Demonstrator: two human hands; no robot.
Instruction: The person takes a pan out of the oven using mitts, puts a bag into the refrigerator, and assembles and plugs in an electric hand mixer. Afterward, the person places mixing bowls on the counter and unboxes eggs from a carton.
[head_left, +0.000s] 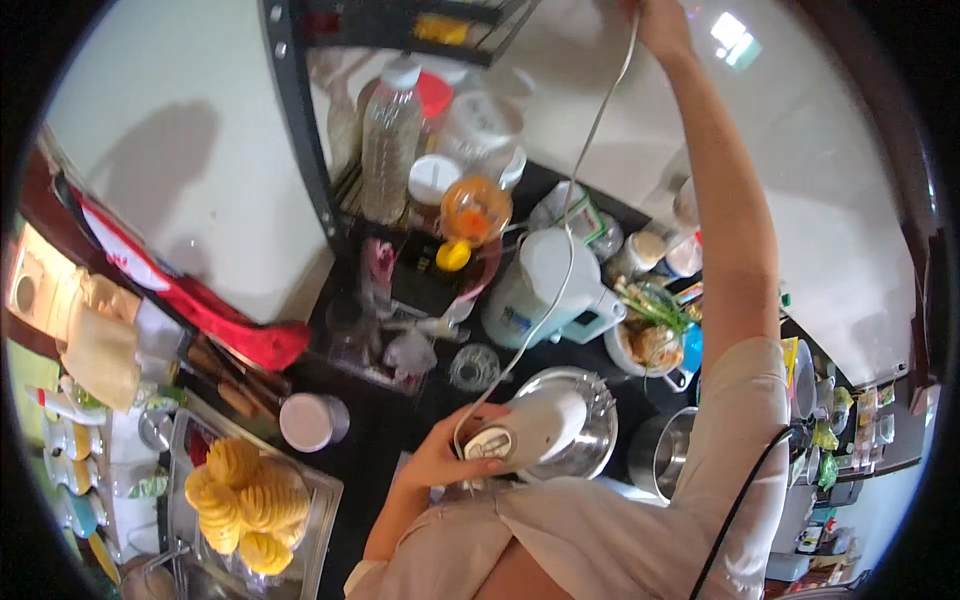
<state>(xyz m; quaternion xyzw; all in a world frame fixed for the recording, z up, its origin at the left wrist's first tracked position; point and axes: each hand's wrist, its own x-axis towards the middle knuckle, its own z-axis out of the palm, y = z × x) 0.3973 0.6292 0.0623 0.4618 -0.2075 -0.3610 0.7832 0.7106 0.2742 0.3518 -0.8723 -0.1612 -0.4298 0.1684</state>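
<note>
My left hand (455, 455) is closed around the end of a white hand mixer (555, 428), with the thumb across its lower side. The mixer lies over a shiny steel bowl (600, 400); its beaters are out of sight. From the mixer's end a white power cord (571, 250) runs up to my right hand (660, 28), raised high against the white wall at the upper edge of the view. The fingers there are partly cut off, but the cord runs into them. Whether a plug or socket is there is hidden.
Beside the bowl stand a white electric kettle (550, 275) and a steel pot (668, 455). A lidded jar (310, 420) and a steel sink (325, 500) with a yellow ridged object (245, 500) are at left. Bottles (390, 150) crowd the back under a black rack (295, 110).
</note>
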